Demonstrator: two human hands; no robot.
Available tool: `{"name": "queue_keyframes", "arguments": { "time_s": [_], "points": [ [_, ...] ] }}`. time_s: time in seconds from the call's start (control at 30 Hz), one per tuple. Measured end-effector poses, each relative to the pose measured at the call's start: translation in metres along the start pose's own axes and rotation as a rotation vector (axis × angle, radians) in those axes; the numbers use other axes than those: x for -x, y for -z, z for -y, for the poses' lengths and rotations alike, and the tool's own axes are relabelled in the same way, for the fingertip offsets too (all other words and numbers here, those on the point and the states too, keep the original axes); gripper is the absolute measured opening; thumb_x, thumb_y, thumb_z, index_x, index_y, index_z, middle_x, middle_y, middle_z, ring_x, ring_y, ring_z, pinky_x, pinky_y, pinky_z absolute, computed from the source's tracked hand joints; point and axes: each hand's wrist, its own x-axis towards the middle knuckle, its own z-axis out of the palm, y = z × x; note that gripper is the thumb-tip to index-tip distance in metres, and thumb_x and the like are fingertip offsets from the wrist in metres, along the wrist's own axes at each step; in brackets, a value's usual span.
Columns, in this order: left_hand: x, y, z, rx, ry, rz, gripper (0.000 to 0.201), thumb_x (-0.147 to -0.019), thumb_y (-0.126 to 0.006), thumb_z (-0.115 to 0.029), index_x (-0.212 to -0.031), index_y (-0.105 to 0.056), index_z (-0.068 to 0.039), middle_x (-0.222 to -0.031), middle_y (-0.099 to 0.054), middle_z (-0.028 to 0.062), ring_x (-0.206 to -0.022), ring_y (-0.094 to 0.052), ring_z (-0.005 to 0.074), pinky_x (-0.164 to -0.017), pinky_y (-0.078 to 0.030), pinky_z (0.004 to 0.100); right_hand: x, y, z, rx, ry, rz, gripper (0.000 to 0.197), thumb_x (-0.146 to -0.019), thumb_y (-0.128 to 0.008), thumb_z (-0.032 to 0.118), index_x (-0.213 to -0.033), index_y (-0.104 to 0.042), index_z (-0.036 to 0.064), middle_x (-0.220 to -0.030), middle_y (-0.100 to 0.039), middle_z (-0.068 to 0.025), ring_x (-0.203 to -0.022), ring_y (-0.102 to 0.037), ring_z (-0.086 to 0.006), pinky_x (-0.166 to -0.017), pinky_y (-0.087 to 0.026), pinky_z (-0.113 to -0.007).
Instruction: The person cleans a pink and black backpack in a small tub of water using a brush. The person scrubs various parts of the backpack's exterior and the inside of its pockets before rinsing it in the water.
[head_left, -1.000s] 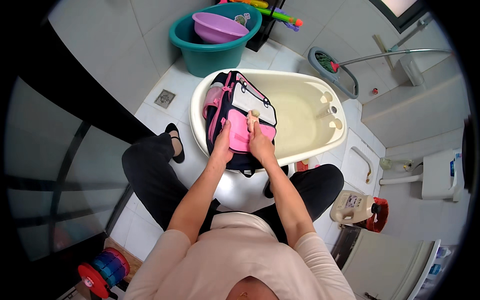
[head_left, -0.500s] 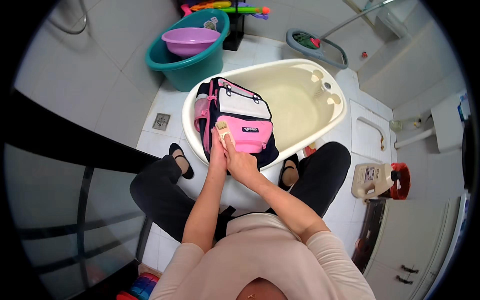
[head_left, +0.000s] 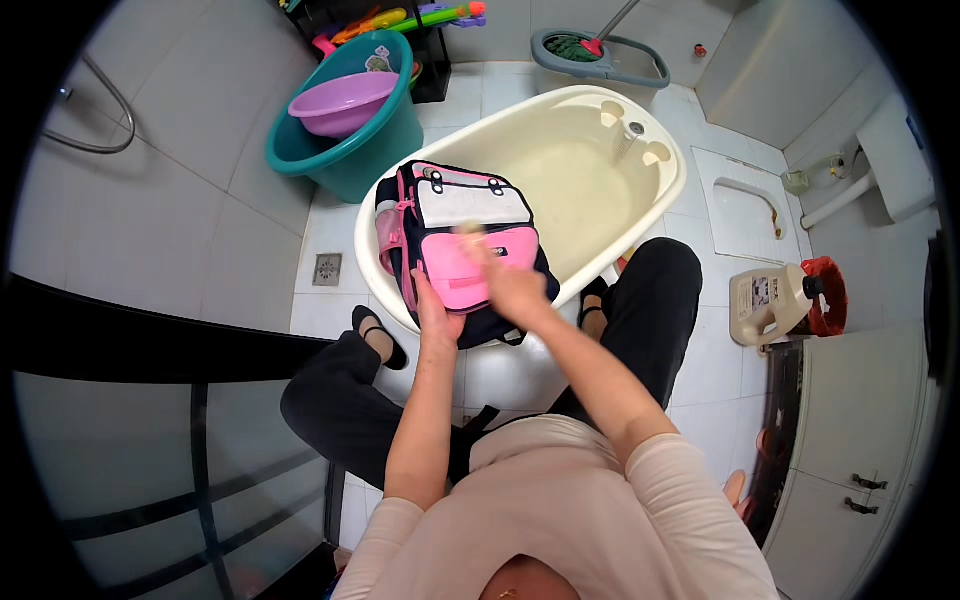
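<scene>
A pink, white and dark navy backpack leans inside the near left end of a cream baby bathtub. My left hand grips the bag's lower left edge, thumb and palm against the pink front pocket, some fingers hidden. In my right hand is a small light scrubbing brush, its bristle end over the upper part of the pink pocket. Brush and right fingers are smeared by motion. Whether the bristles touch the cloth I cannot tell.
A teal tub with a purple basin stands beyond the bath on the left. A grey mop bucket is at the far side. To the right are a beige jug, a red-lined bin and a squat toilet.
My right hand and the brush have moved right, away from my left hand. My left hand has gone from beside the brush to the bag's lower edge. The view has shifted.
</scene>
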Motion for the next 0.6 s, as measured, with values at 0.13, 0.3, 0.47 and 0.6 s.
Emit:
{"name": "queue_keyframes", "arguments": {
  "time_s": [0.13, 0.3, 0.47, 0.6],
  "points": [
    [-0.007, -0.004, 0.002, -0.056, -0.032, -0.087, 0.052, -0.087, -0.026, -0.049, -0.117, -0.04, -0.009, -0.113, -0.048, 0.0074, -0.101, -0.048, 0.0214, -0.086, -0.041, 0.0354, -0.001, -0.001, -0.024, -0.024, -0.078, -0.053, 0.047, -0.082, -0.037, 0.021, -0.126, -0.026, 0.0133, -0.068, -0.059, -0.0163, -0.06, -0.059, -0.033, -0.052, -0.044, -0.047],
    [-0.014, 0.027, -0.005, -0.14, -0.106, -0.26, 0.05, -0.087, -0.029, -0.045, -0.118, -0.038, -0.007, -0.118, -0.044, 0.0091, -0.108, -0.044, 0.0233, -0.09, -0.037, 0.0379, 0.024, 0.002, 0.04, -0.028, 0.289, 0.034, 0.046, -0.081, -0.038, 0.018, -0.126, -0.028, 0.013, -0.067, -0.06, -0.014, -0.057, -0.059, -0.0305, -0.05, -0.045, -0.045],
    [-0.001, -0.007, -0.002, -0.036, -0.031, -0.109, 0.049, -0.087, -0.031, -0.044, -0.119, -0.038, -0.008, -0.118, -0.044, 0.0097, -0.107, -0.044, 0.0239, -0.089, -0.038, 0.0399, -0.057, -0.008, -0.084, -0.104, -0.212, -0.136, 0.023, -0.077, -0.044, 0.018, -0.098, -0.053, 0.0129, -0.076, -0.06, -0.0154, -0.07, -0.058, -0.0334, -0.061, -0.046, -0.043],
    [0.006, 0.001, -0.007, -0.041, -0.021, -0.172, 0.051, -0.086, -0.032, -0.046, -0.12, -0.037, -0.008, -0.119, -0.043, 0.0096, -0.108, -0.044, 0.0249, -0.09, -0.037, 0.0405, -0.102, -0.017, -0.143, -0.569, -0.581, -0.329, 0.018, -0.075, -0.044, 0.01, -0.089, -0.05, 0.0006, -0.075, -0.057, -0.0219, -0.071, -0.058, -0.0347, -0.066, -0.045, -0.045]
  ]
}}
